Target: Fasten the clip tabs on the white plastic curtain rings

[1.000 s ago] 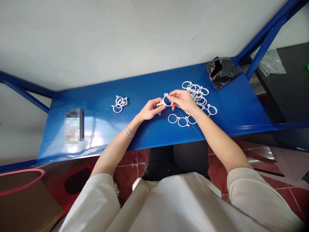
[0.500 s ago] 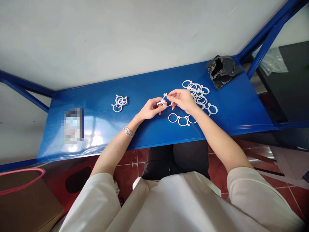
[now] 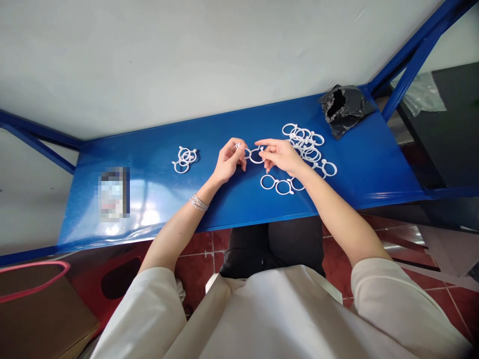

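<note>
My left hand (image 3: pixel 228 160) pinches a small white tab at its fingertips, and that tab seems to belong to a white plastic ring (image 3: pixel 256 155) lying over the blue shelf between my hands. My right hand (image 3: pixel 280 155) has its fingers extended, with the fingertips at the ring's right side. A loose heap of similar rings (image 3: pixel 309 151) lies just past my right hand. A linked row of rings (image 3: pixel 280 185) sits below my hands, and a small cluster (image 3: pixel 184 160) lies to the left.
The blue metal shelf (image 3: pixel 239 199) carries a crumpled black plastic bag (image 3: pixel 342 110) at the back right and a pixelated flat object (image 3: pixel 113 193) at the left. A silver bracelet (image 3: pixel 198 202) circles my left wrist. Red floor tiles (image 3: pixel 196 254) lie below.
My left hand has moved left and turned upright, and the hands have drawn apart. My right hand's fingers have loosened from their pinch on the ring, which now shows more fully between them.
</note>
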### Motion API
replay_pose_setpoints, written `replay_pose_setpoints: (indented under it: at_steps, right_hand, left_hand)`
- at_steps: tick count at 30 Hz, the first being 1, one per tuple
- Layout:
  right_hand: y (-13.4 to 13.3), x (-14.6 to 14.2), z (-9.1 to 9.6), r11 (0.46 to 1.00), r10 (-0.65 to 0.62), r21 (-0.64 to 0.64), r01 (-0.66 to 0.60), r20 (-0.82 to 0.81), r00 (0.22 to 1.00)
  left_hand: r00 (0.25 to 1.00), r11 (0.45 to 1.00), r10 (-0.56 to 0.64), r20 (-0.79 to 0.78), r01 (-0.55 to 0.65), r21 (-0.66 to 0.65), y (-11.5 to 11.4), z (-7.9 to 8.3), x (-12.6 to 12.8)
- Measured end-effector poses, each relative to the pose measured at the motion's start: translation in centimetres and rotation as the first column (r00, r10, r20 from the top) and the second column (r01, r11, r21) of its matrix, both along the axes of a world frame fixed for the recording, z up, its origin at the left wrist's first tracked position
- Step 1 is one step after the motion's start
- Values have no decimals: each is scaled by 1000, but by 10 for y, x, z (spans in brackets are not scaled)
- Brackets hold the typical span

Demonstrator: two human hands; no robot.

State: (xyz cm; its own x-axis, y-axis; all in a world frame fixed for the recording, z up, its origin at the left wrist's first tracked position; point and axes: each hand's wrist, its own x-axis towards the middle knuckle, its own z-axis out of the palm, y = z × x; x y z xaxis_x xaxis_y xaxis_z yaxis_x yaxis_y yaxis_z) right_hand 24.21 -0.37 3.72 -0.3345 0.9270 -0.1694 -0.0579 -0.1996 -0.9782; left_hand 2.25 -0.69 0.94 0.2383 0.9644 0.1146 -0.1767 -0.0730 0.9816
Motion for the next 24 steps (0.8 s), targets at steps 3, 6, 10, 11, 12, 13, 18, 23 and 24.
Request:
replay_pose_setpoints:
  at_steps: [3,6,10,11,12,13,18,23,24]
  right_hand:
    - [0,1,1,1000,28,-9,-28,-18,999]
    - [0,3,2,1000,6,3,-5,-39,999]
    - [0,5,4,998,37,48,-34,-56,998]
    - [0,5,4,997,47,62,-44,-49,998]
    - [0,5,3,996,47,83,-44,-34,998]
    - [0,5,2,993,39,114,-37,-11,999]
    - [-1,2,-6,937,-71,348,25,119,990]
    - [-4,3,-7,910,-82,415,9,157,984]
    - [-4,3,-7,908,-87,419,10,164,983]
  left_hand:
    - [991,991,132,-22,-132,0,4,-2,-4]
    - [990,990,141,-14,-141,-21,7,-6,-8]
    - [982,981,189,19,-189,-34,12,-13,-10]
    - [977,976,214,22,-213,-36,13,-15,-11]
    - [971,971,236,22,-235,-38,15,-17,-12]
    - [968,967,252,18,-251,-36,16,-18,-13]
    - [961,962,274,-44,-274,7,18,-20,-18]
    - [944,950,312,-111,-309,40,15,-15,-19]
    - [943,950,313,-116,-310,41,15,-14,-18]
